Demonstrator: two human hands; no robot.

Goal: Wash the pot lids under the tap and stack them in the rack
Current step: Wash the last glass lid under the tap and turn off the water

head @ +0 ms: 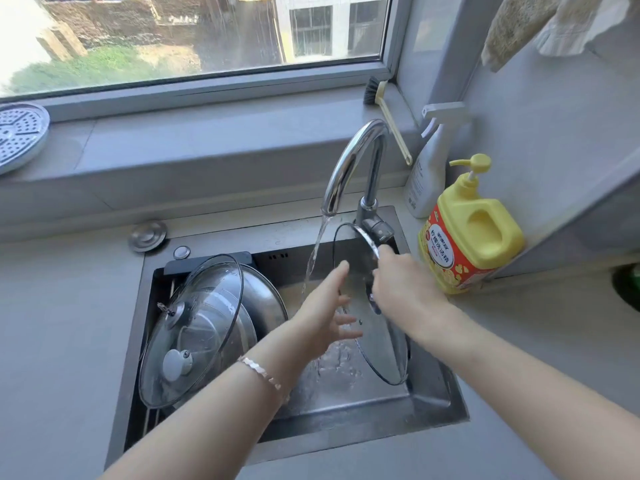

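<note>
A glass pot lid (384, 348) stands nearly on edge in the right half of the sink, under the running tap (349, 168). My right hand (401, 289) grips it by the knob on its far side. My left hand (329, 313) is open with fingers spread, flat against the lid's inner face in the water stream. Two more lids lean in the rack (207, 259) at the sink's left: a glass lid (187, 334) with a grey knob in front, and a steel lid (266, 299) behind it.
The steel sink (433, 403) is set into a grey counter. A yellow detergent bottle (467, 233) and a white spray bottle (429, 168) stand right of the tap. A brush (388, 112) and a perforated steamer plate (17, 136) lie on the window sill.
</note>
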